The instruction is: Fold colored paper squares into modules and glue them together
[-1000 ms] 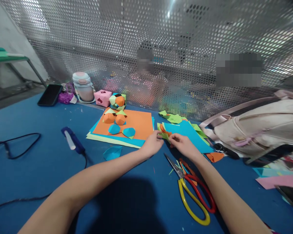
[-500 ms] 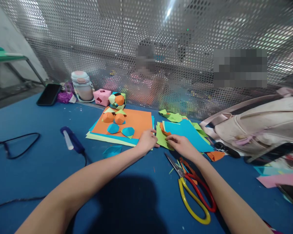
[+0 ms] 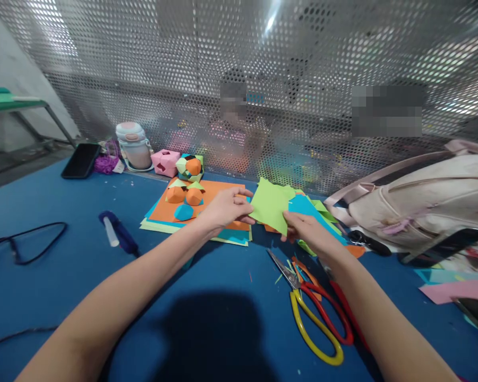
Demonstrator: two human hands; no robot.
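Both my hands hold a light green sheet of paper (image 3: 271, 203) up above the blue table (image 3: 71, 265). My left hand (image 3: 226, 208) pinches its left edge and my right hand (image 3: 308, 234) grips its lower right corner. Under the sheet lies a pile of blue, green and orange paper pieces (image 3: 316, 212). To the left is a stack of orange, blue and pale green sheets (image 3: 219, 199) with small folded paper shapes (image 3: 185, 196) on it. Scissors with red and yellow handles (image 3: 314, 313) lie just below my right wrist.
A blue glue gun (image 3: 117, 237) with its black cord (image 3: 19, 249) lies at the left. Farther back stand a phone (image 3: 80, 160), a pale bottle (image 3: 134, 145), a pink paper cube (image 3: 165, 161) and a paper ball (image 3: 190, 166). A beige backpack (image 3: 418, 204) fills the right. A perforated metal screen (image 3: 239, 69) closes the back.
The green sheet lay in the pile on the table; my hands have since lifted it out and now hold it up between them.
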